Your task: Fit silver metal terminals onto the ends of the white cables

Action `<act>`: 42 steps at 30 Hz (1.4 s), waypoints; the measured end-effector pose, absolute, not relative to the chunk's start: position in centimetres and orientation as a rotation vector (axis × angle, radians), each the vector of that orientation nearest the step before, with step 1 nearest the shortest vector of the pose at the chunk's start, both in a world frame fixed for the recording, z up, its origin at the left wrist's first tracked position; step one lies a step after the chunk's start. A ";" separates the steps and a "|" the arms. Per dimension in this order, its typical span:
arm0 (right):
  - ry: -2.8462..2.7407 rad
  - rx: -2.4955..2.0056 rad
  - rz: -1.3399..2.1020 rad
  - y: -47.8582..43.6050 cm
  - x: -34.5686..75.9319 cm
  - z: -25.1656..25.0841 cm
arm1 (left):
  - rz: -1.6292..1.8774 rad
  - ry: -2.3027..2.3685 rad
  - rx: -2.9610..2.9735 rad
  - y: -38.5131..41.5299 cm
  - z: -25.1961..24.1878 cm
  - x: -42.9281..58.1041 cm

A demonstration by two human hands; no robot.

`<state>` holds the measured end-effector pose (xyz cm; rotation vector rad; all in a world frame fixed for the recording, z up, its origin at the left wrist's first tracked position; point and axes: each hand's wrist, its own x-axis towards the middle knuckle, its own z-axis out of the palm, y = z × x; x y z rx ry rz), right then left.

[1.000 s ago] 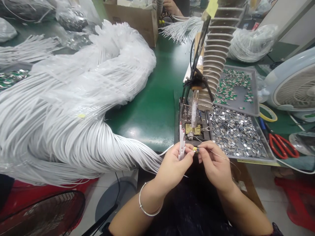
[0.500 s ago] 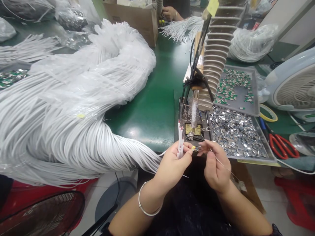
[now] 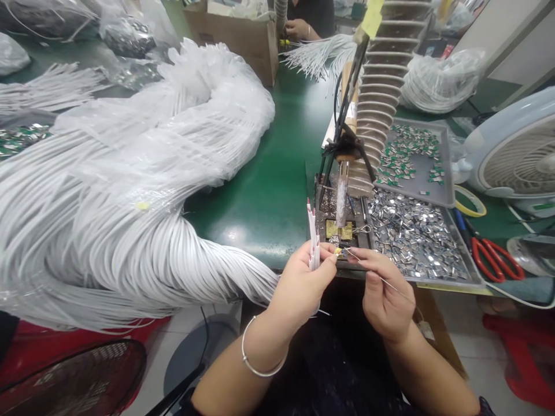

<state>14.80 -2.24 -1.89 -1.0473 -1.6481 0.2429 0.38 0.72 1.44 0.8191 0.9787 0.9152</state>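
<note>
My left hand (image 3: 299, 286) is closed around several white cables (image 3: 314, 242) with stripped reddish ends pointing up. At its thumb and fingertip sits a small metal connector piece with a yellow part (image 3: 339, 252), just under the tip of a fixed soldering iron (image 3: 342, 193). My right hand (image 3: 385, 294) pinches a thin solder wire (image 3: 392, 284), whose end reaches toward that connector. Whether the wire touches it I cannot tell. To the left, a large bundle of white cables (image 3: 208, 260), partly wrapped in clear plastic, lies over the table edge.
Right of the iron stand a tray of loose metal connectors (image 3: 416, 231) and a tray of green-and-metal pieces (image 3: 427, 193). Red-handled scissors (image 3: 496, 260), yellow tape (image 3: 470, 202) and a fan (image 3: 520, 150) lie beyond. A ribbed hose (image 3: 384, 86) hangs by the iron. Another person's hand (image 3: 298, 30) is at the back.
Both hands have brought the connector slightly up to just beneath the iron's tip. The solder wire's end now lies closer to the connector.
</note>
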 end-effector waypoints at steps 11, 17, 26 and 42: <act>-1.713 -1.092 0.149 -1.7 14.5 -0.7 | 0.955 0.988 0.796 1.1 2.1 0.3; -1.722 -1.083 0.151 -1.6 14.5 -0.6 | 0.975 0.985 0.800 1.3 1.9 0.3; -1.738 -1.066 0.131 -1.4 14.2 -0.2 | 0.994 0.957 0.789 1.1 2.2 0.0; -1.782 -1.078 0.043 -1.2 14.0 0.0 | 1.010 0.977 0.790 1.2 2.3 -0.2</act>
